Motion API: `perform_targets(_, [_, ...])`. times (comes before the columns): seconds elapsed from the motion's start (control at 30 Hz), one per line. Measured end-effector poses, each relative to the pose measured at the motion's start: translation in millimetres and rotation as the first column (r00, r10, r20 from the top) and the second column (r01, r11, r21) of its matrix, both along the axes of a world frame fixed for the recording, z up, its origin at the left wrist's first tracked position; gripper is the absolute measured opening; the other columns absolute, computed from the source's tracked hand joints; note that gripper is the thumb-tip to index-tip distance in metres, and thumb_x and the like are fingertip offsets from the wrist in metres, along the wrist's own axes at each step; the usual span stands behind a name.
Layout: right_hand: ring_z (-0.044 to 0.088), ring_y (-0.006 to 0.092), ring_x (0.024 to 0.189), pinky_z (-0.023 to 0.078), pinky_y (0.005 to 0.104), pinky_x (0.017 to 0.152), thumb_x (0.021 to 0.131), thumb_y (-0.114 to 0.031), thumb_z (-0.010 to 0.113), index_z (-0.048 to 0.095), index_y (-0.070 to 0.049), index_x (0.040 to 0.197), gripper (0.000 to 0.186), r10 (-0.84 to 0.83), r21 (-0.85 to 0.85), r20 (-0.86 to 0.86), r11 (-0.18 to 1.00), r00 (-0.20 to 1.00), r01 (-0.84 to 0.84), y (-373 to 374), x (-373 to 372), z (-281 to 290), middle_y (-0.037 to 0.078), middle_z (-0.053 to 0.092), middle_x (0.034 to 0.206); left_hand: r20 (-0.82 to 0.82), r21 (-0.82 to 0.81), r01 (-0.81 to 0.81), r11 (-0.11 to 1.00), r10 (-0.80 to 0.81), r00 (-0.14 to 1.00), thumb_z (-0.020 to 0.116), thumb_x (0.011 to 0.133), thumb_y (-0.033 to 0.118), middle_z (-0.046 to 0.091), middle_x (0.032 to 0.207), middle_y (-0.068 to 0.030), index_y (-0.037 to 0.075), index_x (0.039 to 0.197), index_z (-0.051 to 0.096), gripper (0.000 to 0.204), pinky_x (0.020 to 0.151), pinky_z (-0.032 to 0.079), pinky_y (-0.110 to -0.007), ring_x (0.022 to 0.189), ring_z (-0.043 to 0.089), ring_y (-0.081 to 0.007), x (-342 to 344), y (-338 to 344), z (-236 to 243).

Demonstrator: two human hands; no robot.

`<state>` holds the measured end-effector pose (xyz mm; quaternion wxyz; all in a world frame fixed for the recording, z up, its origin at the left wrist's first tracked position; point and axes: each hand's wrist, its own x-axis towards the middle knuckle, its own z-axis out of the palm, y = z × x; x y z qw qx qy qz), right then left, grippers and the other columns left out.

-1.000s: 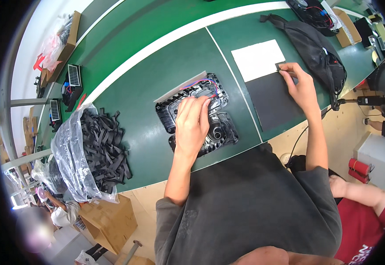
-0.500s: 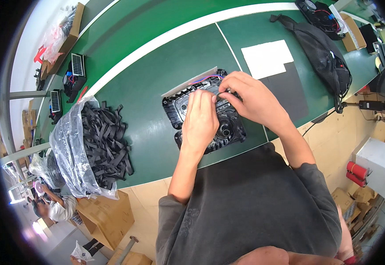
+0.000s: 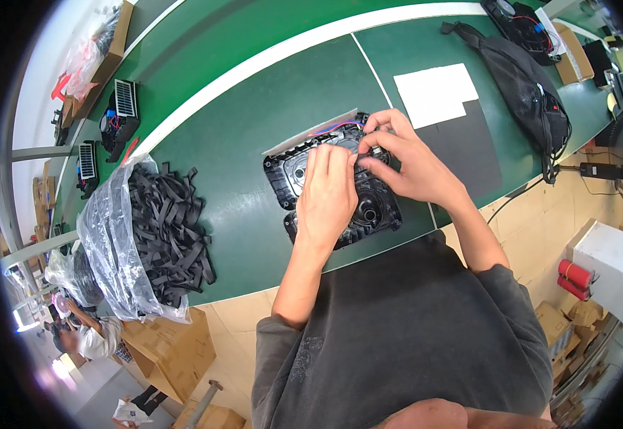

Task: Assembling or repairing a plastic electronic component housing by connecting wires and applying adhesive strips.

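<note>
A black plastic casing (image 3: 277, 183) lies open on the green workbench, with a round speaker-like part (image 3: 370, 209) on its near half. Red and blue wires (image 3: 336, 129) run along its far edge, beside a flat grey strip-like panel (image 3: 304, 136). My left hand (image 3: 328, 191) rests over the middle of the casing. Its fingers are pressed together at the tips; what they hold, if anything, is hidden. At the casing's right side is my right hand (image 3: 413, 163), its thumb and index finger apart near the left fingertips. A small light-coloured part shows between them.
To the left, a clear plastic bag (image 3: 108, 236) spills black straps (image 3: 172, 236). Small solar-panel devices (image 3: 120, 118) stand farther back. On the right lie a white sheet (image 3: 433, 93), a dark grey sheet (image 3: 465, 150) and a black bag (image 3: 519, 86). Cardboard boxes (image 3: 176, 350) stand below the bench.
My right thumb and index finger have parted from a pinch, and the hand has shifted slightly right. My left hand stays almost in place over the casing.
</note>
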<state>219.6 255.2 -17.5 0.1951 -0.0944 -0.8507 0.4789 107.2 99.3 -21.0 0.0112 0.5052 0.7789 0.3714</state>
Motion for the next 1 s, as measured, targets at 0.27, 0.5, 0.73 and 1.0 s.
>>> perform_targets(0.27, [0.046, 0.0373, 0.121, 0.043, 0.0433, 0.105, 0.089, -0.015, 0.081, 0.062, -0.006, 0.102, 0.025, 0.140, 0.084, 0.107, 0.985, 0.984, -0.149, 9.6, -5.6, 1.5, 0.016, 0.048, 0.126, 0.156, 0.039, 0.009, 0.999, -0.015, 0.988, 0.065, 0.100, 0.002, 0.058, 0.093, -0.0165, -0.002, 0.099, 0.060, 0.007, 0.079, 0.048, -0.046, 0.089, 0.058, -0.0371, 1.7, 0.0, 2.2])
perform_targets(0.5, [0.054, 0.0338, 0.112, 0.049, 0.0421, 0.096, 0.084, -0.011, 0.082, 0.065, -0.005, 0.095, 0.022, 0.083, 0.251, 0.028, 0.964, 0.996, -0.088, 5.4, -6.9, 9.4, 0.014, 0.053, 0.123, 0.182, 0.049, 0.006, 0.999, -0.014, 0.983, 0.066, 0.100, 0.002, 0.057, 0.093, -0.0174, -0.002, 0.098, 0.059, 0.009, 0.079, 0.047, -0.046, 0.088, 0.057, -0.0375, -0.6, -1.9, 2.8])
perform_targets(0.73, [0.063, 0.0320, 0.109, 0.054, 0.0431, 0.090, 0.079, -0.005, 0.081, 0.070, -0.003, 0.098, 0.022, 0.099, 0.523, -0.197, 0.852, 0.975, 0.019, 5.3, -5.2, 7.4, 0.009, 0.062, 0.119, 0.085, 0.018, 0.019, 1.000, -0.021, 0.996, 0.067, 0.102, 0.010, 0.057, 0.097, -0.0152, 0.000, 0.096, 0.057, 0.015, 0.078, 0.052, -0.049, 0.093, 0.060, -0.0369, -1.5, -3.1, 3.4])
perform_targets(1.0, [0.061, 0.0305, 0.112, 0.054, 0.0400, 0.092, 0.078, -0.001, 0.085, 0.076, -0.003, 0.104, 0.027, 0.093, 0.330, -0.078, 0.942, 0.993, -0.063, 17.7, 4.3, 12.9, 0.007, 0.064, 0.123, 0.085, 0.156, 0.084, 0.984, -0.098, 0.991, 0.071, 0.097, 0.007, 0.065, 0.099, -0.0125, 0.002, 0.104, 0.066, 0.010, 0.085, 0.050, -0.045, 0.095, 0.063, -0.0326, -7.0, -1.9, -3.7])
